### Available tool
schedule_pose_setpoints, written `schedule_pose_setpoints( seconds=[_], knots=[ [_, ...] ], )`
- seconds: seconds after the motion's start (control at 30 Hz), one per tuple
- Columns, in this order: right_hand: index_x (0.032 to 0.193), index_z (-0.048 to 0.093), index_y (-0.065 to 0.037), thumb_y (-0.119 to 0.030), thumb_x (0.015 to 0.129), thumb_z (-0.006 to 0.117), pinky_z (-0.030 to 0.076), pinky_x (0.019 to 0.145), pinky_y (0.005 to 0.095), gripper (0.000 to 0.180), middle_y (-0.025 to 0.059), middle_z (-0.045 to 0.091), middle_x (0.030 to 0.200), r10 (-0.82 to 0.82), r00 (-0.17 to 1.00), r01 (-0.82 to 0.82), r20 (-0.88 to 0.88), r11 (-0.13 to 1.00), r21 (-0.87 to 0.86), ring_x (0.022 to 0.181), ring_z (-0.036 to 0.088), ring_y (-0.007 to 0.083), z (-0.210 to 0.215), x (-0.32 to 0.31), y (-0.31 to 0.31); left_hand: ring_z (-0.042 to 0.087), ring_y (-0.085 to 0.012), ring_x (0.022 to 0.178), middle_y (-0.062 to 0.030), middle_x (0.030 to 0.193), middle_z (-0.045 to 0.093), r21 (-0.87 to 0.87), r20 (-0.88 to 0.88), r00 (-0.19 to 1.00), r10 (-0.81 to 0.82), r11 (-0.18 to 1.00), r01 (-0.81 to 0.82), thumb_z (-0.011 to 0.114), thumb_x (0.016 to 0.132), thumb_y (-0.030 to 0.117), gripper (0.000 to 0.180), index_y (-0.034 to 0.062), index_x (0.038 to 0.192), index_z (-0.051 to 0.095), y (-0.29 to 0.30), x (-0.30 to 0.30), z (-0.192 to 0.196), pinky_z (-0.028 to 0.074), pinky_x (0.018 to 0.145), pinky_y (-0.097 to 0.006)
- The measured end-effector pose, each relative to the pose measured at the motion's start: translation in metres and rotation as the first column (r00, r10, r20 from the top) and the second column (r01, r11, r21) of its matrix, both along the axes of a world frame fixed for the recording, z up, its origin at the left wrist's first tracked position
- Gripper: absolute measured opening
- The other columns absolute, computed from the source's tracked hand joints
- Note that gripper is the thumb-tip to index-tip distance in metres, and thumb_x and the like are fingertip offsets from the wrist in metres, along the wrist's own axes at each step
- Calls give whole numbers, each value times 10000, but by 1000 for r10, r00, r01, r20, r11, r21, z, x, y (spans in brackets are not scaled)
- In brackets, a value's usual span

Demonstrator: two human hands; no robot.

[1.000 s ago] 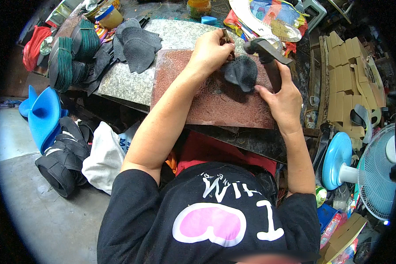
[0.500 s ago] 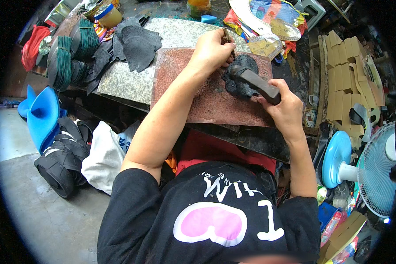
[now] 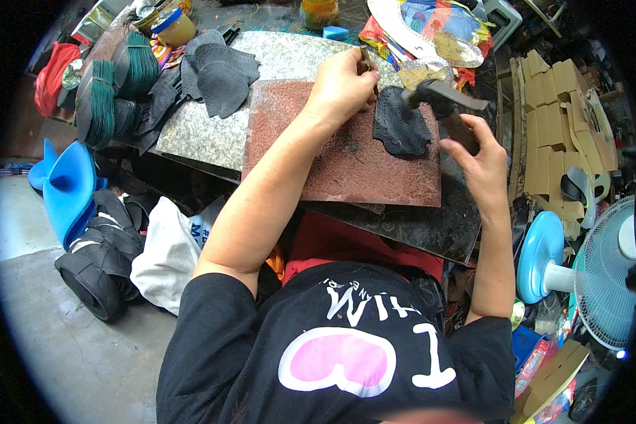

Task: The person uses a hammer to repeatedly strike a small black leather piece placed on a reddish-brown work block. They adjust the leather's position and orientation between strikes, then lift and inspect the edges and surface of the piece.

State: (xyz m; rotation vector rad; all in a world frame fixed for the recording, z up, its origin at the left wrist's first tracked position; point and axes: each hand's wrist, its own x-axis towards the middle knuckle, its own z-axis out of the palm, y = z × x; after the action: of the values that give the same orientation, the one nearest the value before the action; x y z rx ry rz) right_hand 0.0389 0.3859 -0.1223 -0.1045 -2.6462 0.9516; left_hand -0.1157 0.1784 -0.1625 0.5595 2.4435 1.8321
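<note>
My right hand (image 3: 485,159) is wrapped round the handle of a hammer (image 3: 439,97). The hammer's head is lifted over a textured black leather piece (image 3: 401,131), which lies on a reddish-brown board (image 3: 374,169). At the board's far edge, just left of the leather, my left hand (image 3: 341,86) is closed, fingers bent down. Something small and brownish shows at its fingertips; its kind is hidden. More cut dark leather pieces (image 3: 222,74) lie in a stack on the speckled stone slab (image 3: 279,53) to the left.
Bundles of green-corded dark pieces (image 3: 95,102) and a yellow tub with a blue lid (image 3: 173,27) stand at the far left. White templates and a colourful mesh bag (image 3: 431,25) lie at the back. A fan (image 3: 608,272) and stacked cardboard boxes (image 3: 555,116) are on the right.
The hammer has come up off the leather and swung right, its head now tilted up. My right hand has moved right with it. My left hand stays almost in place.
</note>
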Motion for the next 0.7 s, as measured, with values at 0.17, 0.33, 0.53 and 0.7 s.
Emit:
schedule_pose_setpoints(
  seconds=[0.17, 0.33, 0.53, 0.7],
  knots=[
    [1255, 600, -110, -303, 940, 613, 513, 835, 366, 370, 149, 690, 1103, 6, 999, -8, 36, 998, 66, 1001, 675, 313, 3, 13, -4, 675, -145, 655, -102, 762, 683, 347, 81, 995, -62, 937, 30, 645, 866, 55, 129, -26, 965, 633, 5, 4, -1, 553, 612, -277],
    [1293, 589, -203, -338, 946, 592, 526, 776, 414, 372, 160, 695, 1057, -65, 997, 55, 44, 978, 201, 954, 671, 364, -9, 20, -14, 678, -141, 733, -76, 865, 663, 176, 92, 988, -126, 978, 109, 636, 913, 49, 124, 2, 1016, 588, 7, 11, -2, 582, 649, -256],
    [1297, 585, -208, -360, 945, 591, 523, 739, 440, 383, 177, 700, 1004, -55, 998, 55, -6, 989, 139, 912, 675, 380, -20, 22, -10, 679, -144, 730, -88, 856, 672, 296, 155, 983, -102, 954, 52, 641, 902, 45, 122, -18, 1001, 605, 9, 10, -8, 582, 644, -254],
    [1306, 580, -207, -376, 950, 583, 521, 737, 444, 395, 193, 696, 1001, -56, 998, 56, -6, 990, 133, 908, 672, 387, -22, 21, -10, 680, -130, 693, -91, 814, 682, 323, 142, 984, -110, 944, 59, 653, 883, 35, 123, -51, 968, 631, 11, 7, -12, 573, 610, -249]
  ],
)
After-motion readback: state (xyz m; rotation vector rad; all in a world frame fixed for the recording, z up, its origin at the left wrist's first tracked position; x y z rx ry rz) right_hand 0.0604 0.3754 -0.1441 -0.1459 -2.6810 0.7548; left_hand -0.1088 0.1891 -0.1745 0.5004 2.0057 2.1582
